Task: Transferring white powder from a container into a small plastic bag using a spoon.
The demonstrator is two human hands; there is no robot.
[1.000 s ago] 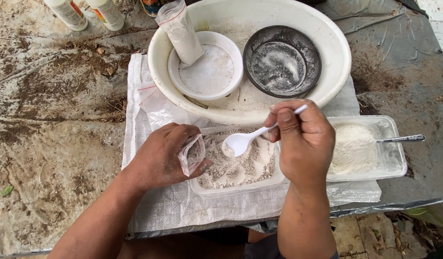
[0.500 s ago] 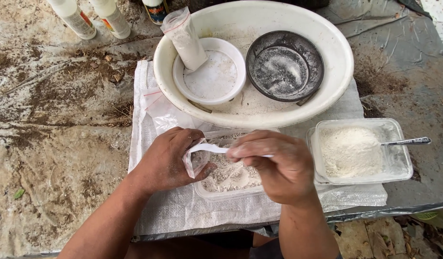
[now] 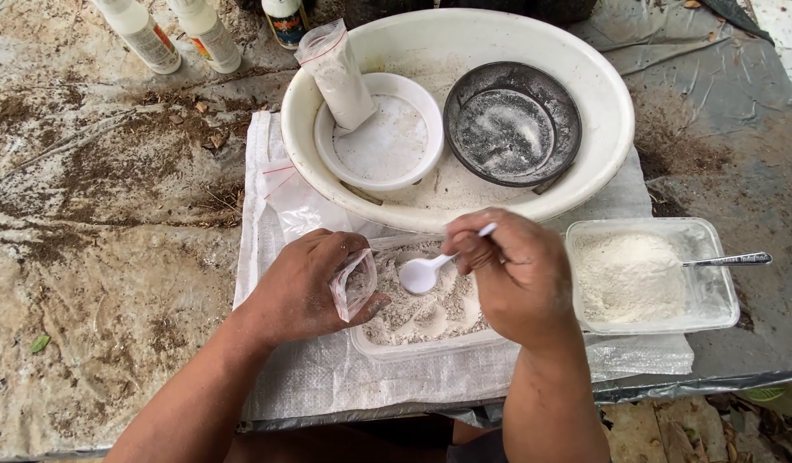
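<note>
**Powder spooned toward small bag over tray**

Seen from above, at 11 o'clock: three plastic bottles (image 3: 209, 34) on a soil-streaked bench (image 3: 96, 214). At centre left, left hand (image 3: 306, 287) curled, knuckles up, grip pinched on a small clear bag (image 3: 355, 283), mouth held open toward 3 o'clock above the near-left corner of a clear tray (image 3: 430, 343) of grey-white powder. Just right of the bag, white plastic spoon (image 3: 421, 274), bowl empty-looking and level, low over the powder. Right hand (image 3: 516, 283) arched over the tray, grip closed on the spoon's handle between thumb and fingers, wrist coming in from 6 o'clock. At 12 o'clock, large white basin (image 3: 602, 146) holding a white bowl (image 3: 327, 159), a black dish (image 3: 511, 124) and a leaning filled bag (image 3: 340, 73). At 3 o'clock, second clear tray (image 3: 713, 300) of finer white powder with a metal spoon (image 3: 726, 259).

Best handled, by the look of it, with modest scoops, bag mouth kept wide and close over the tray, spoon tipped slowly so spills land back in the powder.
</note>
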